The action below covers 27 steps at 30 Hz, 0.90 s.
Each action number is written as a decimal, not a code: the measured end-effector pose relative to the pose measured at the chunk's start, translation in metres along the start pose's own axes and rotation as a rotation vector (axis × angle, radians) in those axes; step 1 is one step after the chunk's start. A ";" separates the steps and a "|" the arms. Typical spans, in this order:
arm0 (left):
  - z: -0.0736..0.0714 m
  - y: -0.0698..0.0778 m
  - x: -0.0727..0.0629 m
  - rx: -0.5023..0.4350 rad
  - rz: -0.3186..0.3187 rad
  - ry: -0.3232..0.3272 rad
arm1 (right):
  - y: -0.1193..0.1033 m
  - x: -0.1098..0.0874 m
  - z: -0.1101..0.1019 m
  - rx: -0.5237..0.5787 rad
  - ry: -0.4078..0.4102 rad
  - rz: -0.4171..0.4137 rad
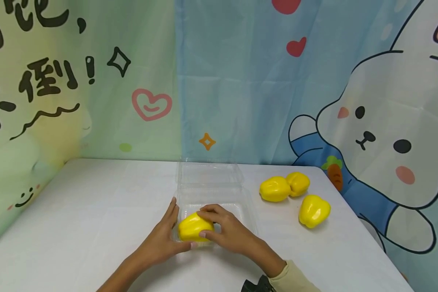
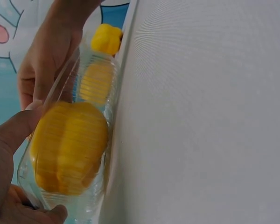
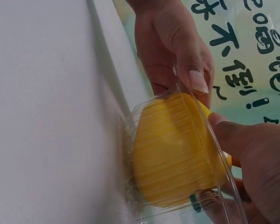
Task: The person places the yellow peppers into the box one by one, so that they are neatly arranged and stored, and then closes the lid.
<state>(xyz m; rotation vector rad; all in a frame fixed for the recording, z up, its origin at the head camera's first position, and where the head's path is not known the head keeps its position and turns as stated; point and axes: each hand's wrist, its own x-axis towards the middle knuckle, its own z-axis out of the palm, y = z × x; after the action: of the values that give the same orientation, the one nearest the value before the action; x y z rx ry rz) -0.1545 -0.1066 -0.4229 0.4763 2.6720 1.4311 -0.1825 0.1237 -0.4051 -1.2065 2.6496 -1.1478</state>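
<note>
Pinching the yellow pepper [image 1: 192, 227] inside the clear box [image 1: 242, 209] with a snug grip of the right hand [image 1: 231, 230], likely to lay it neatly. Touching the clear box's left side with a wide-spread grip of the left hand [image 1: 163, 238], likely to stop it sliding.

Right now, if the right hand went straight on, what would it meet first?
The pepper in its grip; past that, likely the side of the box, then the left hand, though depth is unclear.
</note>
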 end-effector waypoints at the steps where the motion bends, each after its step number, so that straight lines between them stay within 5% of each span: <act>1: 0.000 0.000 0.000 0.000 0.002 0.001 | 0.001 0.000 0.000 0.002 -0.002 0.007; 14: 0.002 0.000 0.001 -0.020 0.008 0.003 | 0.005 0.000 -0.003 0.085 -0.042 0.085; 27: 0.001 0.000 0.001 0.009 0.013 0.002 | 0.004 -0.001 -0.003 0.082 0.003 0.032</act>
<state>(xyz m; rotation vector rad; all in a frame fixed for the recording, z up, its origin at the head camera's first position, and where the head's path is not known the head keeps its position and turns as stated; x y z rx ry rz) -0.1548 -0.1051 -0.4233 0.4936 2.6833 1.4244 -0.1848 0.1281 -0.4057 -1.1455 2.5863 -1.2411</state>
